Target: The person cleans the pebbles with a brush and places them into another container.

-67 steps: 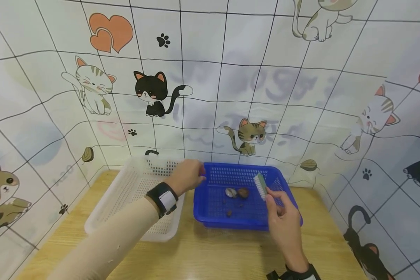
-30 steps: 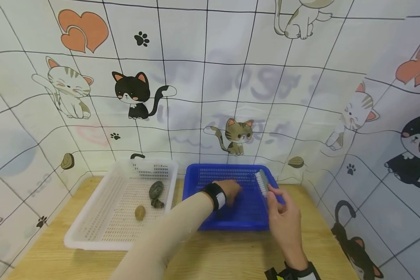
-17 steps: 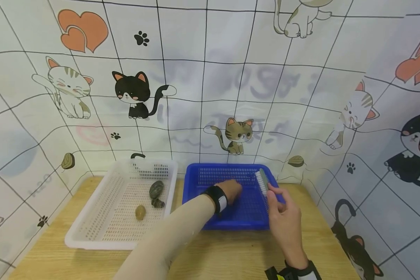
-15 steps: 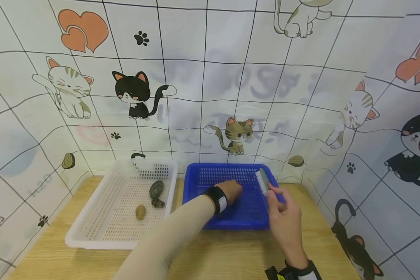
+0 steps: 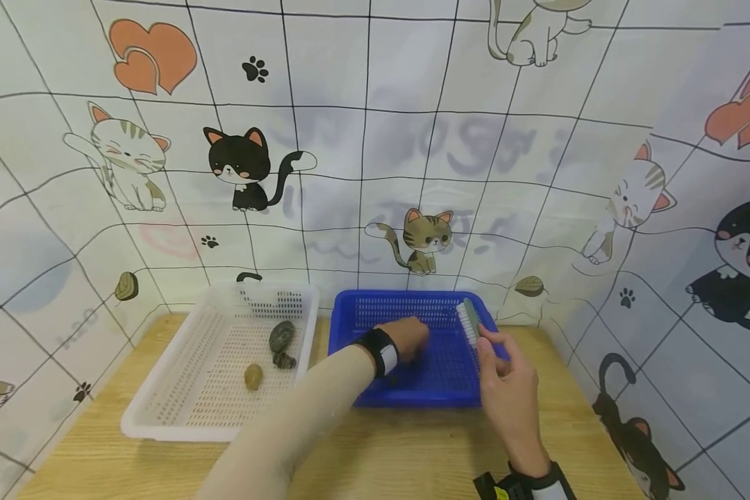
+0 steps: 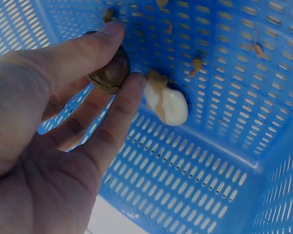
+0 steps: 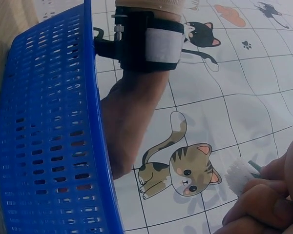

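Three stones are set toward the white basket's right edge; in the blue basket, a brown stone is pinched by the left hand, a white stone left; a brush is pinched by the right hand.

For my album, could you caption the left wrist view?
A left hand pinches a rounded brown object inside a blue basket.

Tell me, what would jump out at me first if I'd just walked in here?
Probably the bright blue basket on the wooden table, with the left hand reaching in and pinching a brown rounded object. A white basket stands to its left. Next might come the brush held up in the right hand, and the cartoon cats on the backdrop behind.
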`<move>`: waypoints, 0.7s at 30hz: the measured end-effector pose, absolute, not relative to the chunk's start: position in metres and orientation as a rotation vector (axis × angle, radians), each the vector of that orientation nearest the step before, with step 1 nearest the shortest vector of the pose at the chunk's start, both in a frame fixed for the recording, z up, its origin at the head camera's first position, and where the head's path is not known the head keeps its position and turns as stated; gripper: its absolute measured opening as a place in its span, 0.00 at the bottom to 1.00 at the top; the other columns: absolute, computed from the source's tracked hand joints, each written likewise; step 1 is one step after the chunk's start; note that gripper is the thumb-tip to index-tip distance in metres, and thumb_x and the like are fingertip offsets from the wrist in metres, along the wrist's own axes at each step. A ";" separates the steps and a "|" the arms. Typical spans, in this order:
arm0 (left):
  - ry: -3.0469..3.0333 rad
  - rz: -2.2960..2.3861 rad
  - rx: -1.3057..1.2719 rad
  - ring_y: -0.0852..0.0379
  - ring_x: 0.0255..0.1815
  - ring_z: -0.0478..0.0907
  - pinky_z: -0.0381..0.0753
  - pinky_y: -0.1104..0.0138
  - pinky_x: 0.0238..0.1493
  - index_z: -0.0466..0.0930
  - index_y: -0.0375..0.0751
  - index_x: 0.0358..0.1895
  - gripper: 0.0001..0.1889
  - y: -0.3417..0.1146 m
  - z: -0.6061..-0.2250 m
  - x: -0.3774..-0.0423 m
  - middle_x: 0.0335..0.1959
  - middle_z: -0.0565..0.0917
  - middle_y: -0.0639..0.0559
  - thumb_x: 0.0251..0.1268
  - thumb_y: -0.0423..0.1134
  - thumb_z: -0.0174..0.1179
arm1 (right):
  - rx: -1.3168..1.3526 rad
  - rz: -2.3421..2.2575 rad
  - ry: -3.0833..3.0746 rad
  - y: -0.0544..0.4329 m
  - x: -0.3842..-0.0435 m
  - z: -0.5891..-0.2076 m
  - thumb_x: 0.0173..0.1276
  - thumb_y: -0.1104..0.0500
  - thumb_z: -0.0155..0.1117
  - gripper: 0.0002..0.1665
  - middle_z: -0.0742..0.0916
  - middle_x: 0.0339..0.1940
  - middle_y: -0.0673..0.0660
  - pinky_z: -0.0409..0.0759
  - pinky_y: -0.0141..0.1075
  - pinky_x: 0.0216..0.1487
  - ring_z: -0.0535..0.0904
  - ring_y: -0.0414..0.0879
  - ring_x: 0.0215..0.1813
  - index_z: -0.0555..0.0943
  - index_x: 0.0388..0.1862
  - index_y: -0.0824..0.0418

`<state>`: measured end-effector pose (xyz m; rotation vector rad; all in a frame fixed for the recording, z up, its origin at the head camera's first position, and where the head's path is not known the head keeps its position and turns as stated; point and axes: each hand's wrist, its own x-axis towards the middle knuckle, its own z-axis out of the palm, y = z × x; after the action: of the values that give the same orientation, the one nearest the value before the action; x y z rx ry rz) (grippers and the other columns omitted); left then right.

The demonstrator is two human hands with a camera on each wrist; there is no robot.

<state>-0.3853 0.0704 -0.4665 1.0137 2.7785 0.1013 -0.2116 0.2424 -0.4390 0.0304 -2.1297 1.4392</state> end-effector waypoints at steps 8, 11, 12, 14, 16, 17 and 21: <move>2.727 0.286 1.125 0.60 0.43 0.88 0.92 0.72 0.44 0.96 0.44 0.47 0.14 0.055 -0.435 -0.380 0.43 0.94 0.54 0.62 0.26 0.86 | 0.020 1.430 -2.124 0.242 -0.212 -0.438 0.94 0.57 0.64 0.14 0.68 0.15 0.42 0.60 0.30 0.10 0.60 0.32 0.11 0.89 0.68 0.59; 2.726 0.410 1.163 0.60 0.47 0.84 0.89 0.74 0.48 0.93 0.46 0.49 0.14 0.048 -0.424 -0.372 0.45 0.91 0.55 0.65 0.28 0.86 | 0.016 1.431 -2.124 0.242 -0.211 -0.438 0.94 0.57 0.64 0.14 0.68 0.15 0.42 0.60 0.30 0.10 0.60 0.32 0.11 0.89 0.68 0.59; 2.731 0.458 1.177 0.60 0.49 0.83 0.88 0.73 0.50 0.93 0.45 0.50 0.15 0.045 -0.421 -0.368 0.46 0.91 0.55 0.65 0.29 0.86 | 0.018 1.433 -2.124 0.242 -0.211 -0.438 0.94 0.57 0.64 0.14 0.68 0.14 0.43 0.60 0.30 0.10 0.60 0.32 0.11 0.89 0.69 0.58; 2.738 0.582 1.187 0.58 0.52 0.84 0.90 0.72 0.54 0.92 0.44 0.55 0.18 0.039 -0.415 -0.361 0.49 0.91 0.54 0.66 0.30 0.86 | 0.025 1.433 -2.124 0.242 -0.211 -0.437 0.94 0.57 0.64 0.15 0.68 0.14 0.42 0.60 0.30 0.10 0.60 0.32 0.11 0.89 0.69 0.58; 2.742 0.707 1.191 0.56 0.56 0.87 0.91 0.70 0.58 0.92 0.42 0.61 0.21 0.033 -0.413 -0.356 0.53 0.93 0.52 0.66 0.31 0.86 | 0.038 1.430 -2.121 0.241 -0.211 -0.437 0.94 0.58 0.64 0.15 0.68 0.14 0.42 0.59 0.30 0.10 0.59 0.31 0.11 0.89 0.69 0.59; 2.746 0.766 1.190 0.55 0.57 0.88 0.91 0.69 0.61 0.91 0.41 0.63 0.24 0.029 -0.412 -0.353 0.55 0.94 0.50 0.66 0.31 0.86 | 0.043 1.429 -2.120 0.241 -0.211 -0.438 0.94 0.58 0.64 0.15 0.68 0.14 0.42 0.59 0.30 0.09 0.59 0.31 0.11 0.89 0.69 0.59; 2.745 1.004 1.100 0.52 0.65 0.89 0.92 0.63 0.68 0.89 0.42 0.69 0.28 0.012 -0.409 -0.340 0.63 0.93 0.49 0.68 0.32 0.86 | 0.068 1.419 -2.110 0.240 -0.212 -0.439 0.93 0.60 0.65 0.14 0.67 0.14 0.41 0.59 0.30 0.09 0.58 0.30 0.11 0.89 0.68 0.60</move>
<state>-0.3402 0.0125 -0.4086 1.0999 2.7448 1.0040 -0.2118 0.2396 -0.4388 0.0677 -2.1099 1.4186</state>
